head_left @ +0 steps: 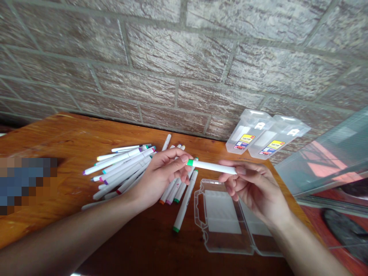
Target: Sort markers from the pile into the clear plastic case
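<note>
A white marker (214, 167) with a green end is held level between my two hands above the table. My left hand (168, 168) pinches its green end between thumb and fingers. At the other end, my right hand (253, 184) grips the white tip. Below and to the left lies a loose pile of white markers (126, 168) with coloured ends. One green-ended marker (185, 203) lies a little apart, nearer to me. Under my right hand an open clear plastic case (224, 214) lies flat, partly hidden by that hand and forearm.
Two translucent plastic containers (266, 136) with yellow and blue labels stand at the back right, against the brick wall (178, 57). The wooden table (37, 134) ends at the right beside a glass panel (330, 165). A dark shoe (345, 234) is on the red floor.
</note>
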The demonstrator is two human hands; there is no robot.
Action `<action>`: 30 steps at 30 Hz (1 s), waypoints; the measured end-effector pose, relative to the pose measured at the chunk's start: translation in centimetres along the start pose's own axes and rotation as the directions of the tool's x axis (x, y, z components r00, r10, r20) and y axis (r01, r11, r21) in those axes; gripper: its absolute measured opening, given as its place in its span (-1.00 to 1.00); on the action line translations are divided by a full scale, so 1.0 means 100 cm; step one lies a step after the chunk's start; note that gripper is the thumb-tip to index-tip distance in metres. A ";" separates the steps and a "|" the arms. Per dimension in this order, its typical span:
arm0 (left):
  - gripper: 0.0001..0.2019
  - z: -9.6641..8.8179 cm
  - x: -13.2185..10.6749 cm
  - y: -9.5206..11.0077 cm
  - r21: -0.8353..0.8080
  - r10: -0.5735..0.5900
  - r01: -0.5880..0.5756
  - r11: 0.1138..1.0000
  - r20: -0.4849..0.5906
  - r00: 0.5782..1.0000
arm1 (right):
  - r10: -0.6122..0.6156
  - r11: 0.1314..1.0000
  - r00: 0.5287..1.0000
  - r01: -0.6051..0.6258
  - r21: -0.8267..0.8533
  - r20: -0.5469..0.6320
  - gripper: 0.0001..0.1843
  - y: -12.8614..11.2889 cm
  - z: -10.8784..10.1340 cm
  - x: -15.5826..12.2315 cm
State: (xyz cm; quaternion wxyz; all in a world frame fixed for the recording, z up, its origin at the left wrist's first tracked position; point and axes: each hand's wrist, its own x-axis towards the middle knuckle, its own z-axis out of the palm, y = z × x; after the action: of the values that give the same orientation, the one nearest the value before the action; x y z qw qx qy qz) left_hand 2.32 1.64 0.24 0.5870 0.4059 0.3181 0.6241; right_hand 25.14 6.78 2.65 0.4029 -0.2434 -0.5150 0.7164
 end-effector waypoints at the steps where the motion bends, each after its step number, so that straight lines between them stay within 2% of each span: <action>1: -0.87 0.000 0.000 0.000 0.000 0.002 -0.002 1.000 -0.001 1.000 | -0.006 1.000 1.000 0.006 -0.004 -0.006 -0.74 0.000 0.000 0.000; 5: -0.86 -0.002 0.002 -0.002 0.034 0.018 -0.017 0.999 -0.019 1.000 | -0.057 0.997 0.998 0.054 -0.063 -0.040 -0.77 0.004 -0.004 0.000; 9: -0.83 -0.005 0.003 -0.004 0.126 0.043 -0.038 0.991 -0.038 0.998 | -0.133 0.979 0.991 0.128 -0.158 -0.024 -0.77 0.007 -0.006 -0.001; 12: -0.81 -0.003 0.003 -0.003 0.189 0.053 -0.044 0.981 -0.040 0.998 | -0.141 0.973 0.987 0.124 -0.194 -0.075 -0.79 0.007 -0.005 0.000; 20: -0.79 -0.001 0.000 -0.003 0.197 0.066 -0.060 0.979 -0.024 0.998 | -0.150 0.981 0.957 0.113 -0.156 -0.249 -0.80 0.004 -0.003 0.006; 30: -0.69 -0.006 -0.003 -0.003 0.147 0.068 -0.079 0.986 0.077 0.995 | -0.097 0.993 0.938 0.068 -0.100 -0.333 -0.77 0.004 -0.006 0.011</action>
State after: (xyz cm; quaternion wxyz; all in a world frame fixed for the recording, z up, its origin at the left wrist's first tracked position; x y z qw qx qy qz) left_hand 1.90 1.39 -0.31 0.5423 0.4823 0.3277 0.6049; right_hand 24.84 7.93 2.17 0.5037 -0.3579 -0.4790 0.6235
